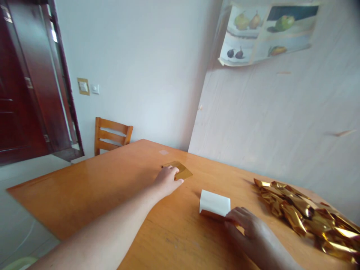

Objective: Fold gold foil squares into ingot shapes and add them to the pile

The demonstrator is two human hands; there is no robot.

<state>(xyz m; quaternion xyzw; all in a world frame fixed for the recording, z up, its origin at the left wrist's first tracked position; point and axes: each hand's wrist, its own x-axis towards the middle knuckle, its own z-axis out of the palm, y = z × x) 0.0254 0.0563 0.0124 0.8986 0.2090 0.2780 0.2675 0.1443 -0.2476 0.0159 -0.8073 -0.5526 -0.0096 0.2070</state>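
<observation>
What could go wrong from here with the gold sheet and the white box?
1. The left hand lies on the flat gold sheet with the arm stretched out; the sheet may slide on the glossy table rather than lift.
2. The right hand touches the white box only at its near corner, so a push could skid it away.
</observation>
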